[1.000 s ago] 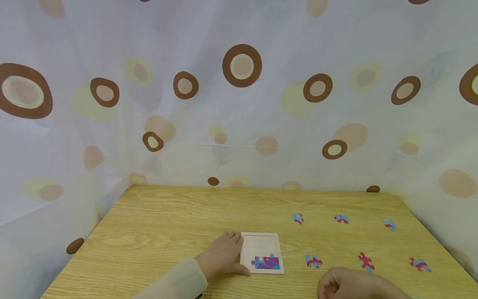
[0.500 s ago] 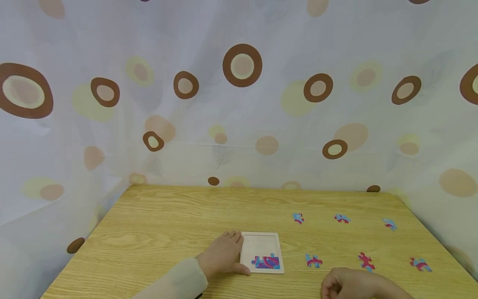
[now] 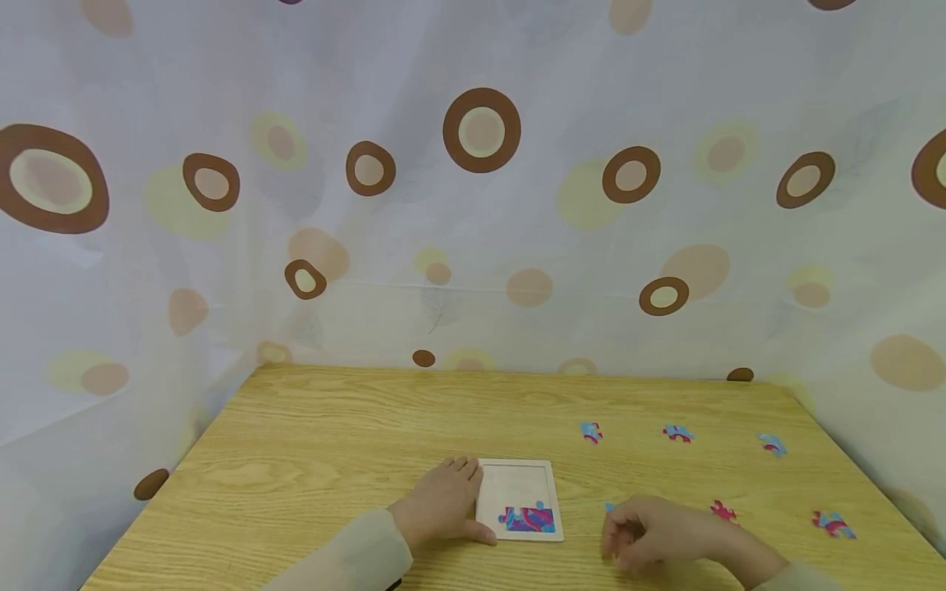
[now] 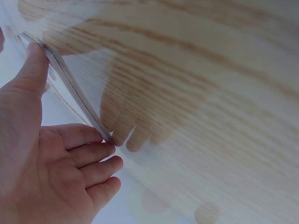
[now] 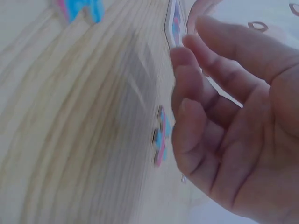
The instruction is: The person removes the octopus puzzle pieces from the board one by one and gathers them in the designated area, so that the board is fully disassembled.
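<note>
My left hand rests along the left side of a white square puzzle tray, fingers nearly straight. In the left wrist view its thumb and fingertips touch the edge of the tray. Joined blue, purple and pink puzzle pieces lie along the tray's near side. Right of the tray my right hand hovers with loosely bent fingers that hold nothing. It covers most of a blue and pink puzzle piece. A piece lies on the table beside those fingers in the right wrist view.
A mostly red piece is partly covered by the right hand. Another piece lies farther right. Three blue and pink pieces, the left one nearest the tray, form a back row. A patterned curtain encloses the wooden table.
My right hand has moved left and forward, from the table's near edge to over the puzzle piece beside the tray, its fingers loosening. The left hand and tray stay put.
</note>
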The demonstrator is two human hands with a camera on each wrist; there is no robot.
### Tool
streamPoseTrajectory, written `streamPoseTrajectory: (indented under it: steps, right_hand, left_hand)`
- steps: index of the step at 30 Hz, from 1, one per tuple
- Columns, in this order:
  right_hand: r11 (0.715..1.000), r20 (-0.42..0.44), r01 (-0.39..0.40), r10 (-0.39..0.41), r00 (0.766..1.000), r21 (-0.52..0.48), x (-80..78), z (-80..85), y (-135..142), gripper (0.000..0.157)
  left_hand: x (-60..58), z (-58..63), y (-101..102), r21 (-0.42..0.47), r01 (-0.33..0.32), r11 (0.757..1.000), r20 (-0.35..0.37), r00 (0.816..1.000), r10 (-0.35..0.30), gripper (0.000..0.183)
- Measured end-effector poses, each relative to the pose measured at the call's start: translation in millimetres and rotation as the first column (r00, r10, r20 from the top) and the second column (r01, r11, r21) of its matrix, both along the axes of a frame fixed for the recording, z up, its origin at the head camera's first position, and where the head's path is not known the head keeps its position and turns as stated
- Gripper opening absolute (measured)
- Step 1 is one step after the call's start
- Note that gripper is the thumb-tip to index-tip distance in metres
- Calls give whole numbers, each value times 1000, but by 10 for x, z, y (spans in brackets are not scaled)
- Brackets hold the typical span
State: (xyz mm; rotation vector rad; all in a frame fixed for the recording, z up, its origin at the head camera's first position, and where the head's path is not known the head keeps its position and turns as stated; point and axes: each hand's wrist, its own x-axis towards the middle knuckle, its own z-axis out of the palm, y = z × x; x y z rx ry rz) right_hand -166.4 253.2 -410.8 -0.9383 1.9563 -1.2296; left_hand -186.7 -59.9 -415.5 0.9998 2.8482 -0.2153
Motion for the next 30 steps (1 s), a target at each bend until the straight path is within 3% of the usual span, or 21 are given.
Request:
streamPoseTrajectory:
  steps: [5, 11, 20, 30]
  right_hand:
    - [991, -69, 130, -127, 989, 39, -94, 4, -215, 12]
    - [980, -123, 189, -180, 976, 65, -169, -12, -507, 11]
    - [958, -185, 260, -236, 954, 119, -268, -73, -846, 11]
    - [946, -275, 289, -241, 931, 148, -270, -126, -975, 9]
  left_hand:
    - [-6, -18, -3, 4, 2, 1000, 5, 1000, -2, 93]
    - [-13, -39, -5, -1, 17, 1000, -12, 1000, -17, 92]
    - [-20, -73, 7, 5, -1, 1000, -22, 1000, 1, 94]
    - [-24, -70, -1, 4, 8, 1000, -23, 1000, -8, 94]
